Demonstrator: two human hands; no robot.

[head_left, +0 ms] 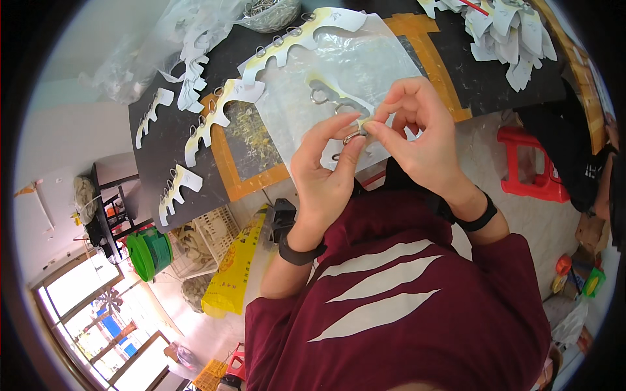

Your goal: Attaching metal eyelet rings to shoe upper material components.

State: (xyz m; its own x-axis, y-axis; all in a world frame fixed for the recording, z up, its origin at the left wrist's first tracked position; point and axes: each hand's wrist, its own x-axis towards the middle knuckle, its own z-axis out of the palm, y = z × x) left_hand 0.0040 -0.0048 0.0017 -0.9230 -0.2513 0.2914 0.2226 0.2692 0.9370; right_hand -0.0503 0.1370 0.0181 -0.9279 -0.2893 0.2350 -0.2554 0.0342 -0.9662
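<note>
Between finger and thumb of my left hand (326, 169) is a metal ring (352, 137), pinched close to a scalloped paper strip (331, 86). My right hand (417, 130) is closed in a pinch on the strip right beside that ring; its fingertips meet those of my left hand. More rings hang along this strip, one of them at its far end (319, 98). The strip is partly hidden behind my fingers. Under both hands lies a clear plastic sheet (287, 124). Another scalloped strip with rings (306, 38) rests on the sheet's far edge.
Further ringed strips (222, 107) lie on the black table (156, 163), left of the sheet. A clear bowl of metal rings (268, 16) stands at the back. White paper pieces (512, 36) pile up far right. Beside the table are a red stool (531, 166) and a green bucket (149, 253).
</note>
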